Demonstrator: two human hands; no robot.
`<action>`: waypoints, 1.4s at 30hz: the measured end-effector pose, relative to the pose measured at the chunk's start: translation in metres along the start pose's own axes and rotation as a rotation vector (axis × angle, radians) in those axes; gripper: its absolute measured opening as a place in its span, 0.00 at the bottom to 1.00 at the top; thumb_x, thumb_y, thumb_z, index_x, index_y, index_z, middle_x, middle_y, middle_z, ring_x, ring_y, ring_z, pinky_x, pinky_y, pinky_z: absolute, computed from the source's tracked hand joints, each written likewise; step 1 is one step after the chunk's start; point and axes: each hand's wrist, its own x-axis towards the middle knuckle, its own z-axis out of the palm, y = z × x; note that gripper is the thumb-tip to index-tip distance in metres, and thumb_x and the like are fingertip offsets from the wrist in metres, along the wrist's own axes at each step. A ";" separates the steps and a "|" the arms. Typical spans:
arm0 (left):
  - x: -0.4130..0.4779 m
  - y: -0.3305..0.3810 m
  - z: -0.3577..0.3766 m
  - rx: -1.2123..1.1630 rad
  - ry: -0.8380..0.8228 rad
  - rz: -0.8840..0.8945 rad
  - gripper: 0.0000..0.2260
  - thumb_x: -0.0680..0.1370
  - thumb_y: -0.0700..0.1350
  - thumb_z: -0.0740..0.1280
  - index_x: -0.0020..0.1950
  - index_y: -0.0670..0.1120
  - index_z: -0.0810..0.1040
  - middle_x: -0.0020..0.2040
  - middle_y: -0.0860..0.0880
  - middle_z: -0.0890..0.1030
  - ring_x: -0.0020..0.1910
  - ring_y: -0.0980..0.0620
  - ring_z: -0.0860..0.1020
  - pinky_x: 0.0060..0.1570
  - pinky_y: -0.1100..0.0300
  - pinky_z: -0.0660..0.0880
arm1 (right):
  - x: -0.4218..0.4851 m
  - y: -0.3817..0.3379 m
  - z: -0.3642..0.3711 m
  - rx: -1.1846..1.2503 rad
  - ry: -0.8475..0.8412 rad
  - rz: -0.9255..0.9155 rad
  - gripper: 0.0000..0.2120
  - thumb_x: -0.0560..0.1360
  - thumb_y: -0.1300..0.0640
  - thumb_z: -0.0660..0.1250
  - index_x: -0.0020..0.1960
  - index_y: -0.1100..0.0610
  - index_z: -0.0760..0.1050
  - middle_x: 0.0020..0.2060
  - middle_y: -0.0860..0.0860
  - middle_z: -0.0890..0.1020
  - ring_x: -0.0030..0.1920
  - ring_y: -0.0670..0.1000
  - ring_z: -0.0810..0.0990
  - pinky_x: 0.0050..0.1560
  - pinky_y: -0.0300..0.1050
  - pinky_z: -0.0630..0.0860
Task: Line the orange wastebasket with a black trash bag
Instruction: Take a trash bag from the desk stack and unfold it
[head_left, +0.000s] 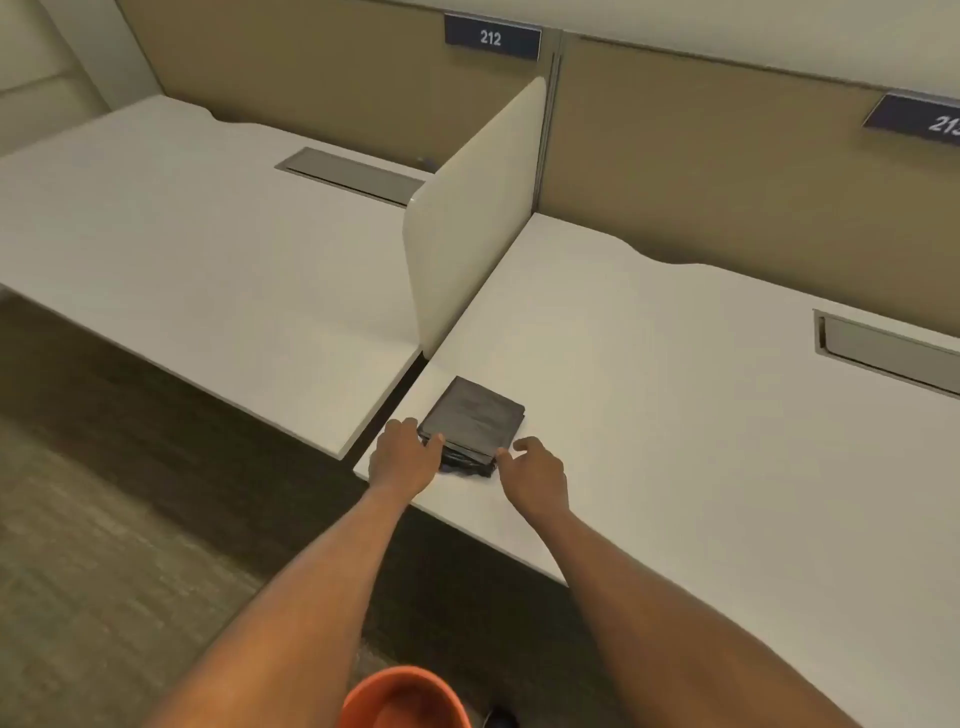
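Observation:
A stack of folded black trash bags (472, 418) lies near the front left corner of the right-hand white desk (675, 415). My left hand (402, 454) rests at the stack's near left corner, fingertips touching its edge. My right hand (535, 470) is at the near right corner, fingers spread and touching the lower edge. Neither hand has lifted anything. The orange wastebasket (405, 699) stands on the floor below me, between my forearms; only part of its rim and inside shows.
A cream divider panel (467, 223) stands between the right desk and a second white desk (197, 249) on the left. Tan partition walls carry number plates 212 (492, 37) and another at right. Grey cable trays sit in both desks. Dark carpet (104, 519) covers the floor.

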 end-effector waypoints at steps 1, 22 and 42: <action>0.007 0.002 0.003 0.002 0.000 -0.007 0.25 0.81 0.56 0.63 0.73 0.42 0.70 0.70 0.41 0.72 0.67 0.41 0.74 0.63 0.45 0.73 | 0.008 0.000 0.003 0.015 -0.004 0.014 0.22 0.79 0.44 0.64 0.66 0.56 0.74 0.57 0.53 0.84 0.59 0.56 0.81 0.58 0.49 0.77; 0.043 0.022 0.017 0.004 0.165 -0.021 0.11 0.79 0.48 0.69 0.56 0.43 0.79 0.57 0.42 0.76 0.49 0.44 0.79 0.46 0.52 0.74 | 0.053 0.015 0.029 0.201 -0.017 0.170 0.10 0.76 0.44 0.68 0.52 0.49 0.76 0.45 0.48 0.79 0.45 0.51 0.80 0.46 0.43 0.72; 0.005 0.029 -0.014 -1.025 0.154 -0.205 0.08 0.80 0.44 0.67 0.59 0.45 0.78 0.53 0.46 0.81 0.51 0.49 0.81 0.39 0.60 0.80 | 0.021 -0.023 -0.005 1.005 -0.295 0.258 0.24 0.76 0.37 0.67 0.57 0.56 0.78 0.51 0.56 0.87 0.53 0.58 0.85 0.48 0.51 0.84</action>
